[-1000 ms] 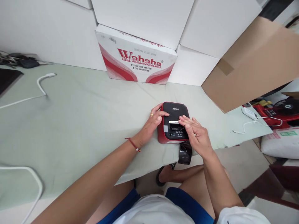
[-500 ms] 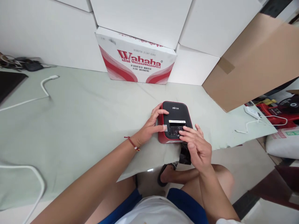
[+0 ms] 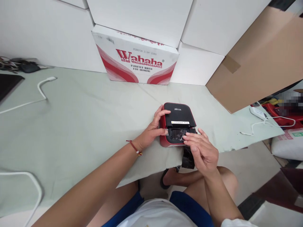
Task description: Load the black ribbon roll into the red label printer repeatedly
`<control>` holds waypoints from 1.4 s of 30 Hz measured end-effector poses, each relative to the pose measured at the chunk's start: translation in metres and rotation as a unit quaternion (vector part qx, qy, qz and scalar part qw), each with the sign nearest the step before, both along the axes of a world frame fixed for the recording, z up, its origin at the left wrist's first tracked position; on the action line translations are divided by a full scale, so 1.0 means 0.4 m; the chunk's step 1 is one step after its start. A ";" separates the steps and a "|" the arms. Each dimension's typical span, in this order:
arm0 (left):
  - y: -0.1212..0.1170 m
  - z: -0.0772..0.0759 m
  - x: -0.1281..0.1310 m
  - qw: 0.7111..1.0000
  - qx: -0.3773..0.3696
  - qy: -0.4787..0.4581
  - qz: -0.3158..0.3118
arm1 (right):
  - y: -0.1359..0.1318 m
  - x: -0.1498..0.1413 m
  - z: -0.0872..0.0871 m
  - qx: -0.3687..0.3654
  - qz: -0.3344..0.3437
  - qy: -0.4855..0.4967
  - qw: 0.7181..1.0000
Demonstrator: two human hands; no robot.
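Note:
A small red and black box-shaped device [image 3: 180, 114] lies near the table's front edge, with a white label strip across its black top. A gap shows along the front edge of that top, at a shiny dark panel [image 3: 179, 134]. My left hand [image 3: 151, 130] grips the device's left side, thumb on the front corner and a fingertip on the top. Stretched fingers of my right hand [image 3: 201, 149] rest on the right part of the panel and the front edge. Beneath them a glossy black strip [image 3: 188, 157] hangs over the table edge.
A white and red Wahaha box [image 3: 139, 60] stands against white boxes [image 3: 142, 19] at the back. A brown cardboard sheet [image 3: 258, 63] leans at the right. White cables [image 3: 42, 88] lie on the cloth-covered table [image 3: 94, 113], and keys [image 3: 26, 65] are at the far left.
My left thumb has moved down onto the device's front corner. My right fingers have shifted slightly toward the front edge. The black top has lifted a little at its front, opening a gap.

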State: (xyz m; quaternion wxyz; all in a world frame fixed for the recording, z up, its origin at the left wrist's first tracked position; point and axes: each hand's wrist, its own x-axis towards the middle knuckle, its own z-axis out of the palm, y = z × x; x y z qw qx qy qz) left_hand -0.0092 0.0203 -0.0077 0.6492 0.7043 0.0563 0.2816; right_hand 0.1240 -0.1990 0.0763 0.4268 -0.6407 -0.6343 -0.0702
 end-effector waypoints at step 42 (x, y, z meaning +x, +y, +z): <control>0.010 -0.013 0.018 0.999 -0.022 -0.044 0.012 | 0.019 0.296 0.015 -0.463 -0.172 -0.042 0.869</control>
